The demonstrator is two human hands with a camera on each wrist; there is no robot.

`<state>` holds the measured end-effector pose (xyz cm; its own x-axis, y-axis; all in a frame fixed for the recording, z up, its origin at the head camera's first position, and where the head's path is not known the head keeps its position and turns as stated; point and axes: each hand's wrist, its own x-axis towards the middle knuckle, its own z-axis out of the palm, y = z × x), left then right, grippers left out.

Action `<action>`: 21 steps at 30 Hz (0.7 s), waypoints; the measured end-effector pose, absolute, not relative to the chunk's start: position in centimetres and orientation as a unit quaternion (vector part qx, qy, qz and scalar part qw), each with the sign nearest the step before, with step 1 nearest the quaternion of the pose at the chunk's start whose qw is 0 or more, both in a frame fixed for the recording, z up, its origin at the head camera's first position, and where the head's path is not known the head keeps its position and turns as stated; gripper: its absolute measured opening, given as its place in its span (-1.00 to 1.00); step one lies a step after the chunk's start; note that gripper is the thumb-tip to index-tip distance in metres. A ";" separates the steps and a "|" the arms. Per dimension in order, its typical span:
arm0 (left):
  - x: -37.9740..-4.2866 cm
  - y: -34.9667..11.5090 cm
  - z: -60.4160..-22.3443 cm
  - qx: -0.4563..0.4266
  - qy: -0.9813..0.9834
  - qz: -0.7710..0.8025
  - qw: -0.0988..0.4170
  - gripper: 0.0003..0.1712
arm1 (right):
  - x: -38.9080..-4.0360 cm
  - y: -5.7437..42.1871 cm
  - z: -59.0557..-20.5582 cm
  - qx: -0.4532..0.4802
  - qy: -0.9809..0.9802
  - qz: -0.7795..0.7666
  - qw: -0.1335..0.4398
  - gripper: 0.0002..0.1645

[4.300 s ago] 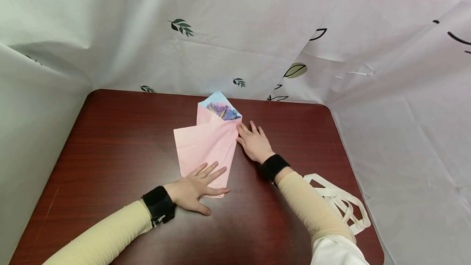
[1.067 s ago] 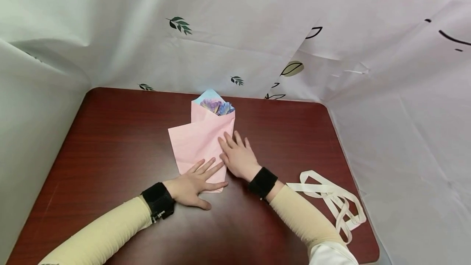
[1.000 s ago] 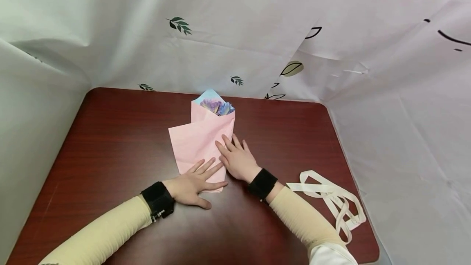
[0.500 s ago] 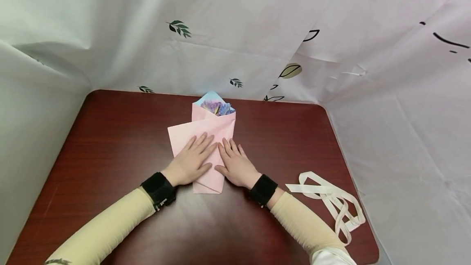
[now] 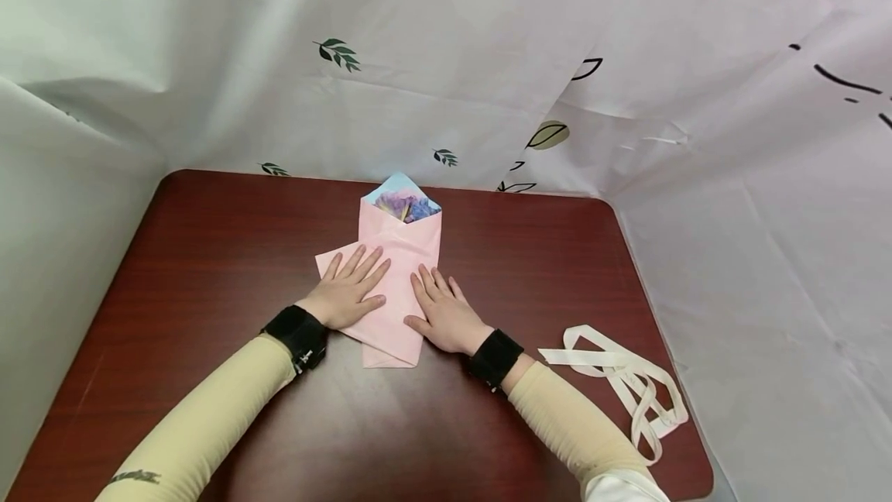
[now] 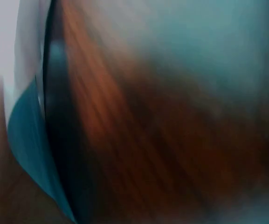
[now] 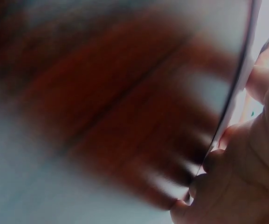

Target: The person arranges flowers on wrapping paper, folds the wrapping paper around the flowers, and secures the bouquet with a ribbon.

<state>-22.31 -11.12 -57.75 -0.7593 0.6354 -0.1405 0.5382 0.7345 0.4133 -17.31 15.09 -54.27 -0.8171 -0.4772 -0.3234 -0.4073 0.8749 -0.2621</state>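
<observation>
One pink paper wrap lies flat mid-desk, between and under the hands, long axis running away from the person. Purple-blue flowers and a pale blue lining tip show at the far end; narrower end is nearest the body. Key relation: the loose flap juts out left of that axis, and the left hand rests right on it, so left is the nearer one there. Left fingers straight, spread wide, gripping nothing. Right hand lies along the right edge, fingers straight, closer together, tips and thumb on the paper, also gripping nothing. White ribbon loosely looped at the right, well apart from the wrap, nearer the right arm. Wrist views blurry, no wrap detail readable.
</observation>
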 end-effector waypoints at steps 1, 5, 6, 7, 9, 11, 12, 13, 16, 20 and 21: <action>-22.3 -11.1 -57.7 0.321 0.920 0.180 0.138 -0.15 | -17.3 15.1 -54.3 -0.231 0.950 -0.087 0.193 0.00; -22.1 -11.5 -56.8 0.322 0.917 0.182 0.146 -0.12 | -17.2 15.0 -54.4 -0.226 0.952 -0.082 0.192 0.00; -22.0 -11.6 -56.4 0.322 0.918 0.181 0.146 -0.11 | -17.2 15.0 -54.4 -0.225 0.952 -0.081 0.192 0.00; -21.7 -11.8 -55.9 0.322 0.918 0.182 0.146 -0.09 | -17.2 15.0 -54.4 -0.225 0.952 -0.081 0.193 0.00; -21.1 -12.0 -54.8 0.322 0.918 0.184 0.140 -0.07 | -17.2 14.9 -54.4 -0.225 0.951 -0.082 0.195 0.01; -20.5 -11.9 -53.6 0.328 0.916 0.188 0.136 -0.04 | -17.1 14.9 -54.3 -0.226 0.951 -0.083 0.194 0.00; -20.1 -11.9 -53.3 0.333 0.915 0.184 0.134 -0.03 | -17.1 14.9 -54.2 -0.226 0.951 -0.083 0.194 0.00; -19.8 -11.8 -52.9 0.341 0.912 0.187 0.133 -0.02 | -17.1 15.0 -54.2 -0.225 0.951 -0.083 0.194 0.00; -18.9 -11.5 -52.6 0.366 0.899 0.194 0.142 -0.02 | -17.1 15.0 -54.1 -0.224 0.951 -0.085 0.194 0.00; -18.2 -11.6 -53.3 0.373 0.891 0.200 0.165 -0.07 | -17.2 15.0 -54.2 -0.227 0.951 -0.092 0.191 0.00; -18.1 -11.8 -53.7 0.370 0.891 0.202 0.170 -0.08 | -17.1 15.0 -54.2 -0.228 0.950 -0.095 0.189 0.00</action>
<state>-18.07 -11.77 -53.65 -0.6684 0.7278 -0.1537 0.5904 0.6448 0.4856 -17.15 14.98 -54.24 -0.8243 -0.4701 -0.3155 -0.3982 0.8776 -0.2670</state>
